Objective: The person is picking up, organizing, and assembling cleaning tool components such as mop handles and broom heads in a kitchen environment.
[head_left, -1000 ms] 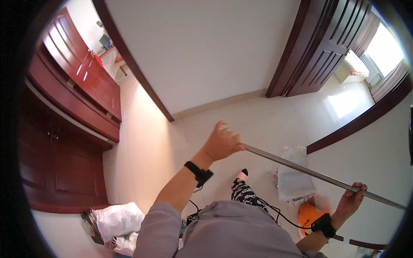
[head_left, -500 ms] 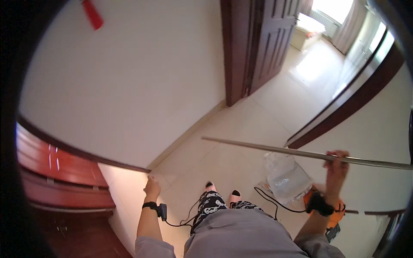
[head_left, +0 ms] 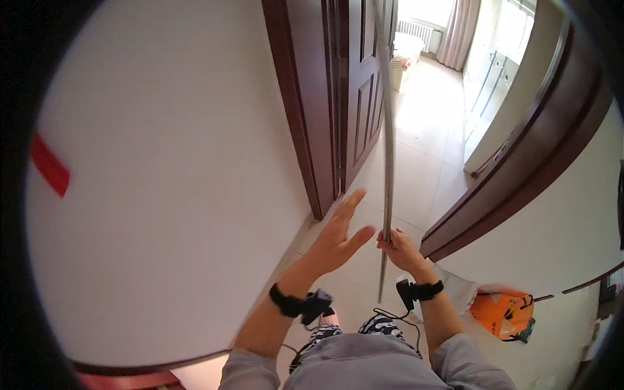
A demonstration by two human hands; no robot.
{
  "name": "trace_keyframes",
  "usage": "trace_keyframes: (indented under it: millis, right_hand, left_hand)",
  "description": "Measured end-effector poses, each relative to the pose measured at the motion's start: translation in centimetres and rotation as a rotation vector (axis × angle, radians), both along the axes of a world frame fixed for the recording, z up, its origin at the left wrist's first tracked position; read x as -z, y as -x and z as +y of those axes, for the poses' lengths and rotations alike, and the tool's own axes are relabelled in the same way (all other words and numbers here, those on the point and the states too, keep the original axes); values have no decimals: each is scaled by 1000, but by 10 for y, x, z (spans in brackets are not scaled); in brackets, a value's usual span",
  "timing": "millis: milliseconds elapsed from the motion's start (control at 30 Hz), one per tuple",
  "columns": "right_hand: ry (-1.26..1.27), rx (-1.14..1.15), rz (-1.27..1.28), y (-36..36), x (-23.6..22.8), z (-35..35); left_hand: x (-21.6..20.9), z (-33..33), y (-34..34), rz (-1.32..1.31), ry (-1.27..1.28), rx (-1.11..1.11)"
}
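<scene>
A long, thin metal pole stands nearly upright in front of me. Its lower end points down toward the floor near my feet, and its upper part runs past the top of the view. My right hand is wrapped round the pole in its lower part. Just left of the pole, my left hand is raised with fingers stretched out and thumb apart, holding nothing. A black strap with a small dark device sits on each wrist.
An open dark brown door and its frame stand ahead on the left. The doorway leads to a bright room with a bed. White wall fills the left. An orange bag and a whitish bag lie at lower right.
The pole has swung from nearly level to nearly upright in my right hand, which moved left. My left hand has risen toward the pole and opened. My view has turned toward the doorway.
</scene>
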State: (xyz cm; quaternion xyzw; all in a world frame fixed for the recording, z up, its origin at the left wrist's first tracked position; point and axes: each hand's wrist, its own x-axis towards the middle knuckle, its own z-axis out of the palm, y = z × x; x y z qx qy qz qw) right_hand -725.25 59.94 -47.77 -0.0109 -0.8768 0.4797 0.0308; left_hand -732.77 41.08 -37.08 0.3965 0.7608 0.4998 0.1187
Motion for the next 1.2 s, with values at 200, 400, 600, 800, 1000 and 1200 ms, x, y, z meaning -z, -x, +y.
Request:
trace_keyframes:
  millis: [200, 400, 600, 800, 1000, 1200]
  right_hand:
    - [127, 66, -83, 76, 2, 15]
    - [174, -104, -67, 139, 14, 103]
    - [574, 128, 529, 242, -157, 259]
    - [724, 222, 860, 338, -292, 358]
    - [843, 226, 600, 411, -200, 406]
    - [521, 113, 393, 472, -76, 478]
  left_hand:
    - [-15, 90, 110, -362, -552, -30]
    - [12, 193, 168, -374, -514, 31]
    - [47, 292, 236, -455, -403, 97]
    - [60, 398, 278, -335, -340, 178]
    - [64, 493, 352, -457, -484, 209]
    - [76, 570, 450, -529, -513, 255]
